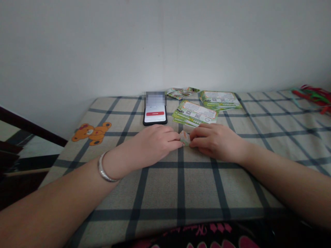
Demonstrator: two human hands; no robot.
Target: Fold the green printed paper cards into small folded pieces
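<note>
A small piece of printed paper (185, 138), whitish with green and orange print, lies between my two hands low over the table. My left hand (157, 143) has its fingers pressed together on the paper's left edge. From the other side my right hand (216, 141) pinches its right edge, fingers curled. Much of the paper is hidden under the fingertips, so whether it is folded I cannot tell. Just beyond the hands is a fanned stack of green and white printed leaflets (196, 113).
A phone (155, 117) with a lit screen lies behind my left hand. Several small folded papers (182, 92) and a second leaflet stack (221, 99) are near the wall. Red and green items (314, 97) sit far right. A checked cloth (160, 193) covers the table; its left edge shows.
</note>
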